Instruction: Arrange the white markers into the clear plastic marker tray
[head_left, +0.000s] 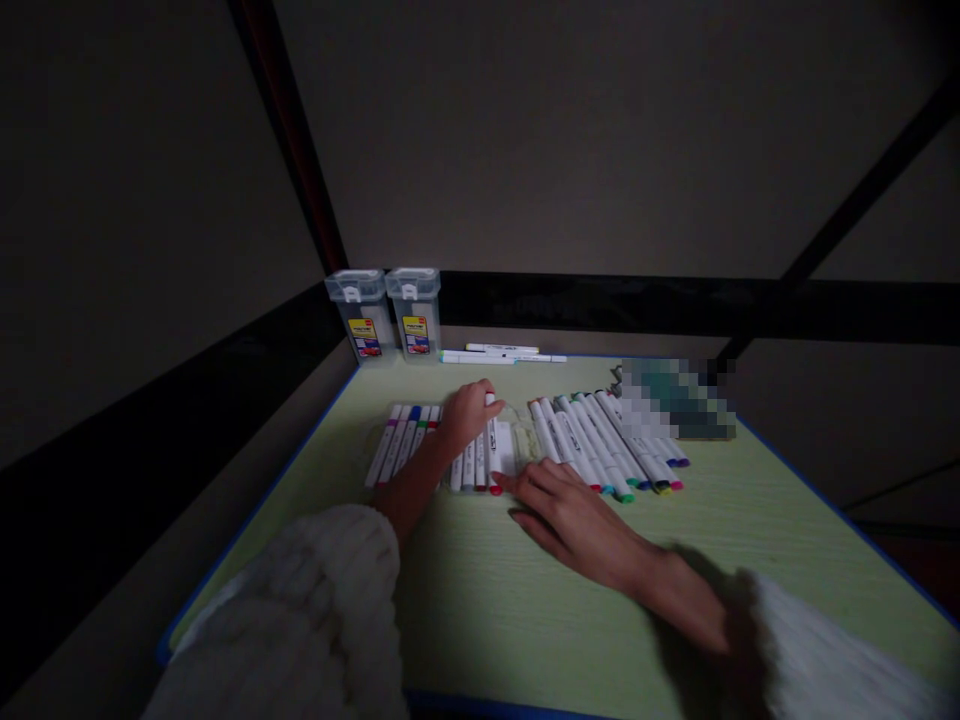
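Note:
My left hand (pixel 466 412) is closed at the far end of a white marker (pixel 493 448) with a red near end. That marker lies at the right of a row of white markers (pixel 397 440) in a clear plastic tray (pixel 523 425); my left forearm hides part of the row. My right hand (pixel 574 515) rests low over the table, fingers stretched out, with a fingertip at the marker's red end. Just beyond it, several white markers (pixel 592 435) with coloured ends lie side by side.
Two clear lidded boxes (pixel 364 320) with yellow labels stand at the table's back left corner. Beside them a few more markers (pixel 502 355) lie along the back edge. A blurred-out flat object (pixel 720 420) is at the right. The pale green table (pixel 480 600) has a blue rim.

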